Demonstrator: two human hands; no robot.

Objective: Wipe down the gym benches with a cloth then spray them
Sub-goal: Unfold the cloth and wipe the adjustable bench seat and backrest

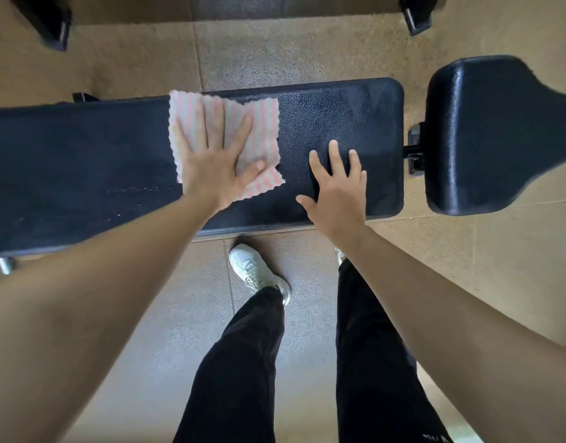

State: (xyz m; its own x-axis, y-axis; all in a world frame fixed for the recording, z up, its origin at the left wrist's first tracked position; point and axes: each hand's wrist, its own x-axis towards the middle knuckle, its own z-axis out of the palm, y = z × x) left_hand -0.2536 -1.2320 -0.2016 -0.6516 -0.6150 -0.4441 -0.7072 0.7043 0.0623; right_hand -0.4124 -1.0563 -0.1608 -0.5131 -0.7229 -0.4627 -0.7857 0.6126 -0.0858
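Observation:
A long black padded bench back [83, 161] runs across the view, with a separate black seat pad [486, 135] to its right. A pink-and-white striped cloth [262, 129] lies flat on the bench pad. My left hand [214, 164] presses down on the cloth with straight, spread fingers. To the right, my right hand [336, 187] rests flat on the bare pad near its right end, fingers spread, holding nothing. No spray bottle is in view.
A metal hinge bracket [414, 148] joins the two pads. Black frame feet stand on the speckled rubber floor at the top left [51, 24] and top right [416, 17]. My legs and a white shoe [256, 270] are just in front of the bench.

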